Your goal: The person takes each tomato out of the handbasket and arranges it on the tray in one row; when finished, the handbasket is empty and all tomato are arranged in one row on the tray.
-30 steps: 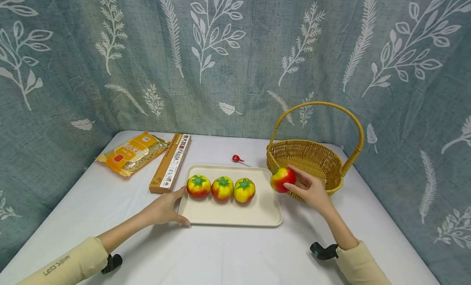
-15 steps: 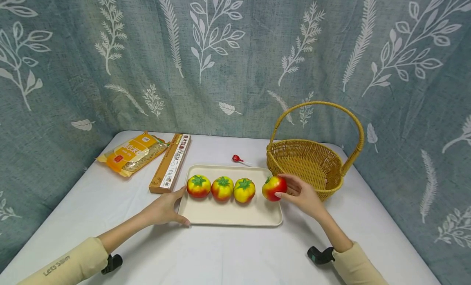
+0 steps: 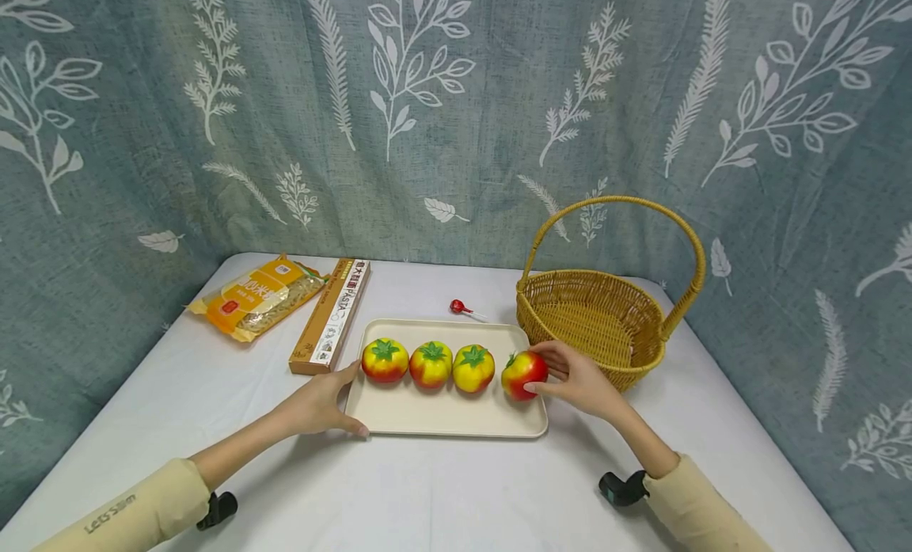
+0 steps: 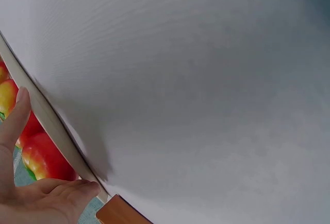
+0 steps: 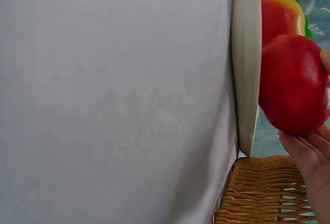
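My right hand (image 3: 575, 379) holds a red and yellow tomato (image 3: 518, 377) with a green leafy top between thumb and fingers, low over the right end of the cream tray (image 3: 442, 422). In the right wrist view, the fingers lie along the red side of the held tomato (image 5: 294, 87). Three similar tomatoes (image 3: 431, 367) sit in a row on the tray, left of the held one. At the tray's left end rests my left hand (image 3: 322, 401), thumb and fingers spread and fairly straight, touching the rim (image 4: 56, 126).
Behind the right hand stands a wicker basket (image 3: 570, 306) with a tall handle. A red lollipop (image 3: 457, 306) lies behind the tray. To the left are a pasta box (image 3: 331, 318) and an orange-labelled food bag (image 3: 260, 297). A patterned curtain (image 3: 456, 180) hangs behind the white table.
My right hand has carried the tomato leftward and down from beside the basket to the tray's right end. The left hand and the tray have stayed put.
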The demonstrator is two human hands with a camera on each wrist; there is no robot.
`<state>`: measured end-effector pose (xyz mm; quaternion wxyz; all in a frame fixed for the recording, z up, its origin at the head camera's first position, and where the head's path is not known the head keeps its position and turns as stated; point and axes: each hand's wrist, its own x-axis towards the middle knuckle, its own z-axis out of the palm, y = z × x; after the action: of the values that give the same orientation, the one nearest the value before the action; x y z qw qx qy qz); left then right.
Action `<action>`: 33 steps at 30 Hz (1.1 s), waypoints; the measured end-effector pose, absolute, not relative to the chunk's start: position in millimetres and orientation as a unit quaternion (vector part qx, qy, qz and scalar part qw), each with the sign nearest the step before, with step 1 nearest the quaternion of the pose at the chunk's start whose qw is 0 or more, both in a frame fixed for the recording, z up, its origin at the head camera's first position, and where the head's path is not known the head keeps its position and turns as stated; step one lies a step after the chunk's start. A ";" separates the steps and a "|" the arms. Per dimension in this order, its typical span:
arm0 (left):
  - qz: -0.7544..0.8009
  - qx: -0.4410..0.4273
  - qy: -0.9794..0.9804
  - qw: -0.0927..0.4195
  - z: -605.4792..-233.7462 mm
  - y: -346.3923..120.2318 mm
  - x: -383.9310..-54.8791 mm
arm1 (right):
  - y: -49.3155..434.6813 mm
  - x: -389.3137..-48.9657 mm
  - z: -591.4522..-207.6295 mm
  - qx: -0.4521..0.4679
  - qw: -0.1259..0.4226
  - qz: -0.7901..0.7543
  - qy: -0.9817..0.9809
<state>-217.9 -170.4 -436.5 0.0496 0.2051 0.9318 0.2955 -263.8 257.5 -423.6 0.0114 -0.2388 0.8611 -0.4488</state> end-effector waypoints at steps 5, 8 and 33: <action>0.294 0.206 0.932 0.048 -436.3 -169.6 -217.9 | 257.1 -264.9 -426.1 -0.241 0.018 -0.430 0.870; 0.294 0.206 0.932 0.049 -435.9 -169.5 -218.1 | 258.1 -264.6 -427.0 -0.243 0.022 -0.426 0.871; 0.292 0.205 0.933 0.048 -437.3 -169.9 -217.3 | 259.6 -262.9 -422.1 -0.275 0.032 -0.369 0.887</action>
<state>-217.3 -169.9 -437.3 0.0478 0.2053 0.9327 0.2925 -262.9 259.6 -422.1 0.0315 -0.2752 0.8870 -0.3695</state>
